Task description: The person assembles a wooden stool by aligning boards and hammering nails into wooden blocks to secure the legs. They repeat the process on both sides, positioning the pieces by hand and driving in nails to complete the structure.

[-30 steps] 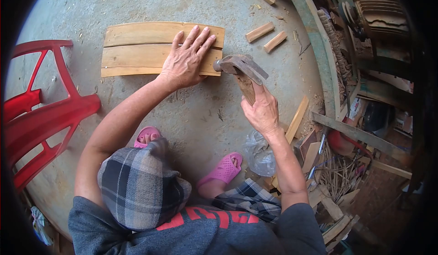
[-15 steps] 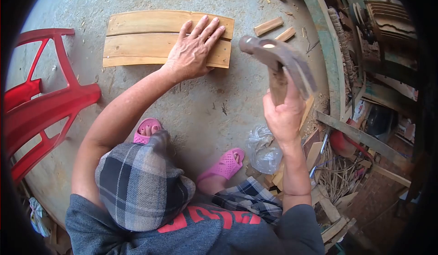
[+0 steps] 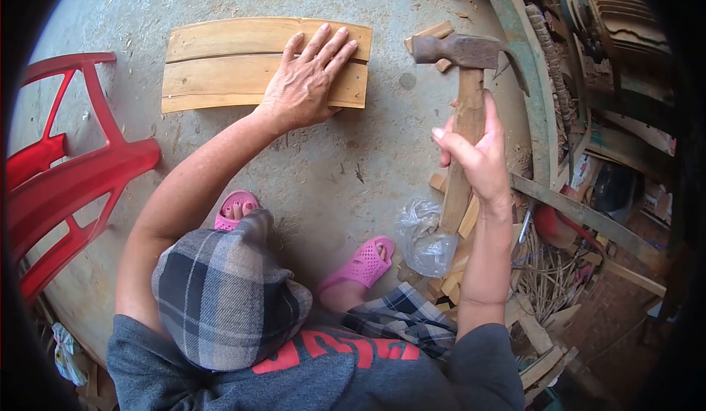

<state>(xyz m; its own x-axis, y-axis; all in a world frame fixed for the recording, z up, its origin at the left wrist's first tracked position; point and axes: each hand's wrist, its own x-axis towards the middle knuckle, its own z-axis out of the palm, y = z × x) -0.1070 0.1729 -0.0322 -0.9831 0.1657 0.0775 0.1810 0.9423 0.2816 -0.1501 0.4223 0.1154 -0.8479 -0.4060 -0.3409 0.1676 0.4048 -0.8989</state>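
Head view: the left hand [image 3: 305,87] is laid flat, palm down and fingers spread, on the right end of 2 curved wooden boards [image 3: 220,62]. The fingertips are rested on the far board and the heel of the hand on the near one. The boards are laid edge to edge on the concrete floor [image 3: 353,146].

The right hand [image 3: 478,157] is closed around the wooden handle of a hammer [image 3: 466,106], which is gripped about midway along its length. The hammer is held upright, clear of the boards and to their right. Its striking face is turned left toward them and its claw is turned right.

A small wooden block [image 3: 430,30] is seen on the floor behind the hammer head and is partly hidden by it. A clear plastic bag [image 3: 425,238] is seen by the handle's lower end, beside wooden offcuts [image 3: 471,216]. 2 pink sandals [image 3: 364,265] are worn on the feet between the arms. A plaid cap [image 3: 220,301] is seen nearest the camera. A red plastic chair [image 3: 73,176] is placed at the left, well apart from the boards.
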